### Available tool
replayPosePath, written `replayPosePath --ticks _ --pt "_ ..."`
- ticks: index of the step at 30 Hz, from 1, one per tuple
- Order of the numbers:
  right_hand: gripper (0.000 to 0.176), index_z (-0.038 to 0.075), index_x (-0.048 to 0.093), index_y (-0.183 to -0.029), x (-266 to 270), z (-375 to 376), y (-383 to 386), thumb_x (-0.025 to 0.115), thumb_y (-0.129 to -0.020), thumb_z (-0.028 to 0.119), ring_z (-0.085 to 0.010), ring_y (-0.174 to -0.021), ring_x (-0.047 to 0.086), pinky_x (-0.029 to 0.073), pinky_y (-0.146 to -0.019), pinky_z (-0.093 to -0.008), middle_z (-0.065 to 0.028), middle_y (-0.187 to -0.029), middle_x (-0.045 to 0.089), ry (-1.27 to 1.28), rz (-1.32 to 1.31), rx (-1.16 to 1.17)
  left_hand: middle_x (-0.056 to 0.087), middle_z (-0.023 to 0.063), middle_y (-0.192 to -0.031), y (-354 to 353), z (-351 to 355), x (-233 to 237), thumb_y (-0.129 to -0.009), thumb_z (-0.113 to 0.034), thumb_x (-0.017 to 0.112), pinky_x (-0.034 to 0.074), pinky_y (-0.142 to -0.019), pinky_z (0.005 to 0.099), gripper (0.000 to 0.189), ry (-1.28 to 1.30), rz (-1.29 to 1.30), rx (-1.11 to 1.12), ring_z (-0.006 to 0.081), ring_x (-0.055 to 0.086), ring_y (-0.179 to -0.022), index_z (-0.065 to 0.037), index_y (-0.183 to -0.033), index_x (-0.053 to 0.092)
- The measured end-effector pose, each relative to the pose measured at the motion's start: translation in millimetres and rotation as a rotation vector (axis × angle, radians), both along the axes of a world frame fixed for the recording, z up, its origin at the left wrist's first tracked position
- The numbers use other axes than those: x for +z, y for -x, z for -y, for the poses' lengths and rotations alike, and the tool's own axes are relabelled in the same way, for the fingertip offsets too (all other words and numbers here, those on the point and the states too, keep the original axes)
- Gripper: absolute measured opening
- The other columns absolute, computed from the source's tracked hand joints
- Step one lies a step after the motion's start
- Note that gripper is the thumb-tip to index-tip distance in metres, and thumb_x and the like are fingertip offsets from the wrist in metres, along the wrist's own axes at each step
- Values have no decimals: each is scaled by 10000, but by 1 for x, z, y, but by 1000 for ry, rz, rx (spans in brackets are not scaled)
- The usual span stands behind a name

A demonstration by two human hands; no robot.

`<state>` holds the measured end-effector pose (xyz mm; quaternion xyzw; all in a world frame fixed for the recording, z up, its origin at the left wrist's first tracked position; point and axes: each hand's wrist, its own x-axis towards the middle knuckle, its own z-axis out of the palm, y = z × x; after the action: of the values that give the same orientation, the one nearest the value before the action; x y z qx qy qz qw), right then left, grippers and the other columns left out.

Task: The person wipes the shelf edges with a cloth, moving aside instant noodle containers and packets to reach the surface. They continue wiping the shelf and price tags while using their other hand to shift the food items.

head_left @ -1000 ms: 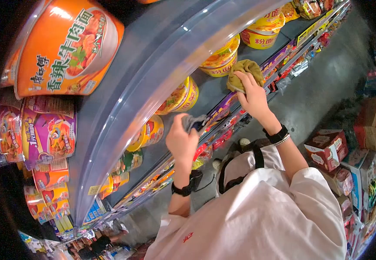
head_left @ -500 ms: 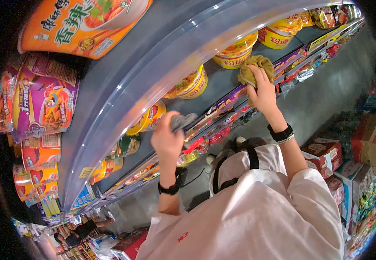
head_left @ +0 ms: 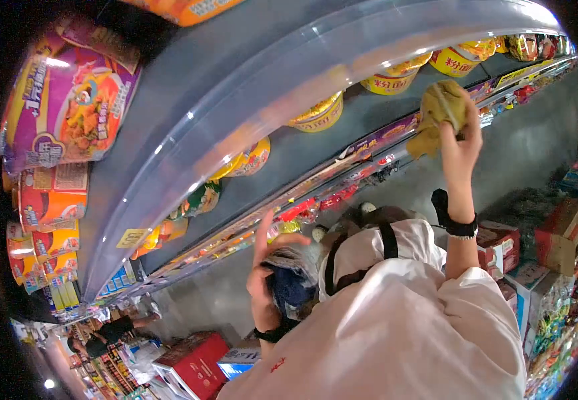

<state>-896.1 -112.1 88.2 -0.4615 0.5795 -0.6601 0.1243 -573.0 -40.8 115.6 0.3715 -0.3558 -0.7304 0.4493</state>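
Observation:
My right hand grips a crumpled mustard-brown cloth just off the front edge of the shelf, close to the yellow noodle tubs. Part of the cloth hangs down beside the purple price strip. Lower on the left, my left hand is away from the shelf with thumb and index finger spread. Its other fingers curl by a dark grey-blue cloth bundle, which they appear to hold; the exact grip is partly hidden.
A curved clear shelf edge runs across above the tubs. Purple noodle packs stand at upper left. Cartons are stacked on the right, and a red box sits below. Another person is far off at lower left.
My right hand has lifted the mustard cloth off the shelf edge, up and right. My left hand has dropped down away from the shelf, its thumb and index finger now spread.

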Motion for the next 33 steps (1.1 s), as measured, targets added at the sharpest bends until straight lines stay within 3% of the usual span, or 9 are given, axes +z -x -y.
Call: replayPosePath --ticks 4,8,10,12,17,22,28,30,33 --pt "430 -27 450 -1141 13 -40 -5 518 -731 83 -196 -1034 497 396 -885 -310 -93 -1111 508 89 532 254 401 317 -1196 22 -1 10 -656 -360 508 458 -657 235 872 81 60 -18 163 567 -760 -50 -1364 104" --pt "466 -2 432 -1144 33 -59 -48 568 -724 149 -191 -940 526 418 -829 -297 -76 -1000 530 -75 566 714 346 240 -1297 34 5 2 -685 -367 531 344 -888 282 885 244 235 -173 216 443 -1095 -57 -1374 70" --pt "578 19 359 -1206 21 -61 -68 619 -703 141 -191 -936 519 414 -825 -305 -96 -990 519 -189 290 871 336 195 -1315 41 2 5 -703 -343 517 265 -952 306 850 195 207 -260 217 335 -1191 -31 -1367 87" --pt "696 32 289 -1248 31 -72 -90 656 -663 112 -233 -986 497 395 -851 -325 -144 -1057 479 -445 415 860 345 163 -1299 44 3 -4 -703 -300 520 267 -955 321 809 202 257 -456 221 341 -1187 0 -1346 132" --pt "737 94 303 -1260 28 -71 -85 678 -626 132 -336 -1023 452 407 -844 -382 -185 -1140 414 -166 -107 673 415 139 -1227 52 4 -15 -662 -291 546 284 -957 326 744 54 91 -212 223 405 -1139 39 -1274 281" --pt "716 43 352 -1238 28 -74 -74 686 -627 210 -323 -1070 421 354 -901 -363 -172 -1160 403 -263 -427 541 431 139 -1206 60 13 -2 -648 -306 549 291 -948 317 749 119 54 -265 216 415 -1127 52 -1260 306" --pt "602 25 334 -1255 0 -71 -87 619 -730 103 -209 -1111 416 332 -935 -313 -111 -1220 408 -141 547 695 441 148 -1191 74 18 20 -616 -226 536 284 -957 311 725 151 171 -483 209 431 -1113 66 -1245 327" --pt "537 28 340 -1247 1 -65 -81 572 -763 43 -161 -1082 427 334 -931 -293 -80 -1198 423 -104 522 696 447 159 -1201 78 31 18 -654 -244 526 275 -968 320 702 323 196 -568 219 435 -1120 64 -1250 319" --pt "442 44 381 -1181 3 -55 -67 564 -779 49 -155 -1033 462 373 -896 -291 -61 -1126 474 -140 929 489 459 180 -1209 80 33 27 -766 -458 507 296 -951 314 732 331 201 -545 227 443 -1118 66 -1244 323"
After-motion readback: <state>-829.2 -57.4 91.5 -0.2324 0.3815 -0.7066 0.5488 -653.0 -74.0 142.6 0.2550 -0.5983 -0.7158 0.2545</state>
